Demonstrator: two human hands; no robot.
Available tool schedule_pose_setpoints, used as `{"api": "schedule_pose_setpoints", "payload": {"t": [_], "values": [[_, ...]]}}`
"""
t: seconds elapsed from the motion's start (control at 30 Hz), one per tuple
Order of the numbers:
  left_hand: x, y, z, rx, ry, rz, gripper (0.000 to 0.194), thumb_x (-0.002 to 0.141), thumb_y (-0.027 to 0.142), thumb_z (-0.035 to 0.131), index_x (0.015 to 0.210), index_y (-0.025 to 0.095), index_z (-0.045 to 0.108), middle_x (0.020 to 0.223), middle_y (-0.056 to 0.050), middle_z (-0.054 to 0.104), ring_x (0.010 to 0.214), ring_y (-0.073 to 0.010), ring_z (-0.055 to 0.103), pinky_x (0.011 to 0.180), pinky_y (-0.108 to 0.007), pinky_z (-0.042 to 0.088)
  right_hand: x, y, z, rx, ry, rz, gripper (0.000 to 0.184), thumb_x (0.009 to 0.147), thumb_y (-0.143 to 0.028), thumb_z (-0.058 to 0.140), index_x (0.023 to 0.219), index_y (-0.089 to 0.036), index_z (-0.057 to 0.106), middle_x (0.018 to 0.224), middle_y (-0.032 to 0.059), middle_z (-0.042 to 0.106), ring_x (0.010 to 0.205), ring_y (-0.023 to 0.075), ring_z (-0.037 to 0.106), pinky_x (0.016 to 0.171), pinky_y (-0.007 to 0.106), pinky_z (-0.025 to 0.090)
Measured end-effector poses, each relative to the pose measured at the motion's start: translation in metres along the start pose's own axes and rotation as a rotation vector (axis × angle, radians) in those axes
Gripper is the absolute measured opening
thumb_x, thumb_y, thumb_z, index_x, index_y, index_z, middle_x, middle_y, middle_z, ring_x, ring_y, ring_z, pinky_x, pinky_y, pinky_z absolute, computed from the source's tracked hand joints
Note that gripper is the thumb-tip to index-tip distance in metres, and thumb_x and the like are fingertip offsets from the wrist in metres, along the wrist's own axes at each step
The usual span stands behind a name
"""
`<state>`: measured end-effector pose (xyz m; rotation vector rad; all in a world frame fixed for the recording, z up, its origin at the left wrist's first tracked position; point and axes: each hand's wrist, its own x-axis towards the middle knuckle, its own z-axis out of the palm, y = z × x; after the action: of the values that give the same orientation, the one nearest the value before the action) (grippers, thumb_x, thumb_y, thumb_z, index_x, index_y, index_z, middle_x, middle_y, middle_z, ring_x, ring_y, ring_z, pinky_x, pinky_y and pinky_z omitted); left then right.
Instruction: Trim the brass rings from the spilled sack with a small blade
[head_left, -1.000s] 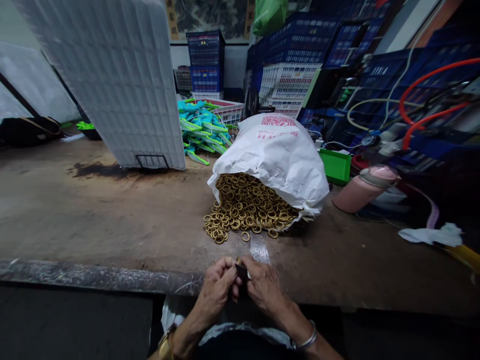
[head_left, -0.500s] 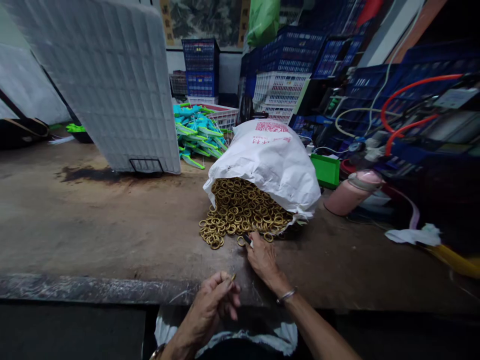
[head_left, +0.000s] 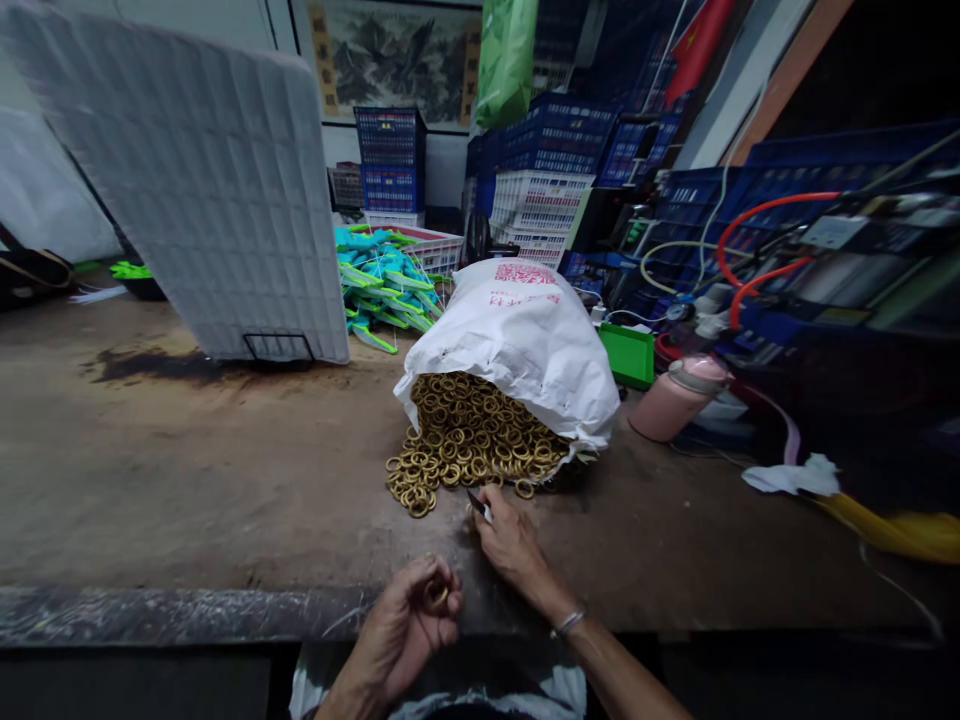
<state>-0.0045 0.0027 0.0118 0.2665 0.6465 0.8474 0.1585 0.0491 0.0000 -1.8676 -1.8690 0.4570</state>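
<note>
A gold-coloured ring (head_left: 436, 597) is pinched in the curled fingers of my left hand (head_left: 409, 615), above the table's front edge. My right hand (head_left: 514, 550) grips a small knife (head_left: 478, 504) with a dark pointed blade; most of its handle is hidden by the fingers. Under that blade a loose ring lies on the table, partly covered by the hand. Just beyond, a heap of gold-coloured rings (head_left: 480, 440) spills from the mouth of a white woven sack (head_left: 517, 330) lying on its side.
On the brown table (head_left: 225, 500) a white ribbed panel (head_left: 217, 200) stands at left. Behind it are turquoise-and-green plastic pieces (head_left: 386, 285). A pink bottle (head_left: 679, 395), a green tray (head_left: 628, 355) and orange hoses (head_left: 757, 210) are at right. Stacked crates (head_left: 540, 205) fill the back.
My left hand has turned, so the ring in it now shows its round face. The right hand with the knife stays near the heap's front edge. The whole view has shifted slightly.
</note>
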Motion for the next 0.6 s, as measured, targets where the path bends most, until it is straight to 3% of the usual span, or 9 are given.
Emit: {"api": "schedule_pose_setpoints", "payload": {"t": [0.17, 0.3, 0.43, 0.6], "values": [[0.004, -0.001, 0.007, 0.222, 0.121, 0.127, 0.027, 0.069, 0.038, 0.065, 0.074, 0.016, 0.050, 0.065, 0.002, 0.054, 0.050, -0.0075, 0.050, 0.037, -0.015, 0.034, -0.025, -0.010, -0.008, 0.283, -0.045, -0.177, 0.006, 0.080, -0.019, 0.043, 0.080, -0.020, 0.049, 0.070, -0.0010, 0.055, 0.065, 0.0124, 0.051, 0.061, 0.022, 0.036], [0.007, -0.003, 0.007, 0.460, 0.106, 0.190, 0.032, 0.069, 0.045, 0.063, 0.077, 0.016, 0.051, 0.056, 0.005, 0.049, 0.041, -0.0053, 0.042, 0.034, -0.015, 0.031, -0.036, -0.020, -0.011, 0.383, -0.100, -0.218, 0.008, 0.081, -0.020, 0.043, 0.077, -0.020, 0.050, 0.067, -0.0023, 0.052, 0.062, 0.0109, 0.047, 0.059, 0.021, 0.035], [0.008, -0.006, 0.003, 0.697, 0.152, 0.266, 0.030, 0.074, 0.045, 0.056, 0.067, 0.017, 0.048, 0.044, 0.008, 0.041, 0.035, -0.0036, 0.031, 0.035, -0.016, 0.026, -0.036, -0.026, -0.009, 0.481, -0.110, -0.109, 0.019, 0.083, -0.031, 0.042, 0.070, -0.019, 0.049, 0.062, -0.0036, 0.046, 0.059, 0.0103, 0.043, 0.055, 0.020, 0.034], [0.005, -0.006, 0.007, 0.818, 0.127, 0.483, 0.025, 0.077, 0.037, 0.055, 0.064, 0.015, 0.054, 0.055, 0.004, 0.047, 0.048, -0.0056, 0.039, 0.047, -0.017, 0.033, -0.036, -0.028, -0.005, 0.678, -0.280, 0.107, 0.032, 0.082, -0.044, 0.040, 0.065, -0.018, 0.048, 0.053, -0.0045, 0.044, 0.049, 0.0086, 0.038, 0.047, 0.020, 0.030]]}}
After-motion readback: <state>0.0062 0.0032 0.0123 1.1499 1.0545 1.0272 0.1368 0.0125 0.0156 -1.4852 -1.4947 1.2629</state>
